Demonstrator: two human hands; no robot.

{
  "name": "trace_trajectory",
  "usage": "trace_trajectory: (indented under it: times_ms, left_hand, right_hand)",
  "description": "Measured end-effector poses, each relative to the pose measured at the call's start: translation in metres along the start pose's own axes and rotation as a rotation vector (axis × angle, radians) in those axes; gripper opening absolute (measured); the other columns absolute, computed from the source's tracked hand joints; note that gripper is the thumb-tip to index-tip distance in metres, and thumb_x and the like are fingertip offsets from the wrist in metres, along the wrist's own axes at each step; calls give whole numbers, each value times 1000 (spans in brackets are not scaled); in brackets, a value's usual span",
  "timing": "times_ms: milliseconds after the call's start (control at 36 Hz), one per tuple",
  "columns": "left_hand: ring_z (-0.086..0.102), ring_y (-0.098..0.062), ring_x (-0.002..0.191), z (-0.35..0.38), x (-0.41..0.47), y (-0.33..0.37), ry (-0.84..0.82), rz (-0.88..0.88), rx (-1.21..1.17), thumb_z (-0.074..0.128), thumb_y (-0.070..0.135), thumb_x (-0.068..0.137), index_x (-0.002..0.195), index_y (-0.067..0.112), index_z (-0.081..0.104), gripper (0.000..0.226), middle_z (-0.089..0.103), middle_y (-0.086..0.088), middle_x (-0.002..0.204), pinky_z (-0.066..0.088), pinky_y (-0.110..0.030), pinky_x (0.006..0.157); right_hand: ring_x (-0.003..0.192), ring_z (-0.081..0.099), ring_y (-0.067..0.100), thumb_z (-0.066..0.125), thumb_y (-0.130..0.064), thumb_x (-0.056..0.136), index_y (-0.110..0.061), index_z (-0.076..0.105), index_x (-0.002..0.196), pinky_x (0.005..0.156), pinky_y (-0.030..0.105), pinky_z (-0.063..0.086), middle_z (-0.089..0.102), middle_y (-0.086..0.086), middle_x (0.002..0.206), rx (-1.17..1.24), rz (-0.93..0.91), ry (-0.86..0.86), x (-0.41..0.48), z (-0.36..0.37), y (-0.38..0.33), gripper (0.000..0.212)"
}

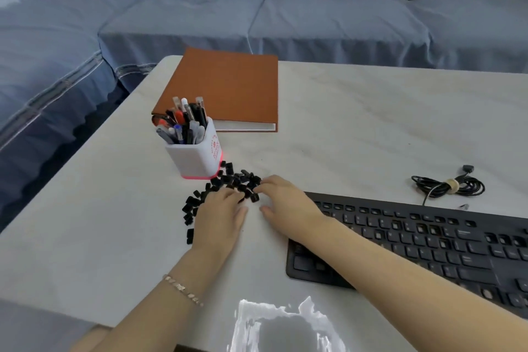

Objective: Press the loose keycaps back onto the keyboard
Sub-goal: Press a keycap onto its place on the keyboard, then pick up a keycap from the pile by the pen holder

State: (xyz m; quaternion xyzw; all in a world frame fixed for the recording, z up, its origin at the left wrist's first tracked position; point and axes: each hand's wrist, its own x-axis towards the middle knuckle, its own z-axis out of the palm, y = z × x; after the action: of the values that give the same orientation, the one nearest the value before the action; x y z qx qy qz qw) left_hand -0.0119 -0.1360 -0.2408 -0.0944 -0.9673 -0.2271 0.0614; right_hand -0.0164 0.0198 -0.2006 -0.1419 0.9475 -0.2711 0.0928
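A heap of several loose black keycaps lies on the white table, just right of the pen cup. My left hand lies palm down over the heap's near side, its fingertips among the caps. My right hand reaches in from the right, fingertips touching the caps at the heap's right edge. Whether either hand pinches a cap is hidden by the fingers. The black keyboard sits to the right, with several bare key sockets showing; my right forearm crosses its left end.
A white pen cup full of pens stands behind the heap. A brown binder lies further back. The keyboard's coiled black cable lies at the right. A blue sofa runs behind and left of the table.
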Motion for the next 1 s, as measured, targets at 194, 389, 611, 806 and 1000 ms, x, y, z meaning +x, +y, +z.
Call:
trace_trajectory:
  times_ms: [194, 389, 611, 806, 1000]
  left_hand:
    - [53, -20, 96, -5, -2, -4, -61, -83, -133, 58, 10, 90, 100, 6, 65, 13, 58, -3, 98, 37, -25, 75]
    - [57, 6, 76, -29, -12, 6, 100, -326, -510, 54, 6, 92, 105, 16, 65, 20, 62, 6, 89, 38, -1, 68]
    - [63, -8, 59, -51, -19, 20, 6, -921, -1312, 44, 1, 94, 90, 0, 65, 21, 60, -7, 77, 55, -17, 55]
    - [64, -10, 70, -50, -28, 18, -28, -1016, -1437, 47, 3, 94, 97, 1, 64, 17, 71, -8, 84, 55, -17, 57]
    - [72, -20, 77, -51, -34, 27, -72, -1029, -1637, 43, -1, 96, 103, -5, 62, 21, 71, -17, 92, 59, -27, 65]
  right_hand:
    - [127, 33, 21, 52, -23, 92, -18, 44, 136, 102, 34, 34, 36, 0, 140, -136, 13, -87, 22, 17, -5, 44]
    - [116, 40, 22, 51, -16, 93, -17, 51, 131, 92, 31, 37, 44, 5, 123, -142, -8, -90, 22, 20, -2, 39]
    - [107, 51, 26, 56, -18, 90, -10, 63, 115, 91, 31, 42, 45, 5, 121, -65, 49, -134, 18, 17, 0, 28]
    - [106, 52, 25, 50, -26, 93, -17, 60, 119, 84, 28, 41, 50, 6, 118, -166, 31, -127, 11, 15, 1, 29]
    - [86, 55, 17, 60, -18, 87, -9, 70, 102, 84, 25, 43, 55, 5, 93, 106, -30, 75, -11, 6, -3, 20]
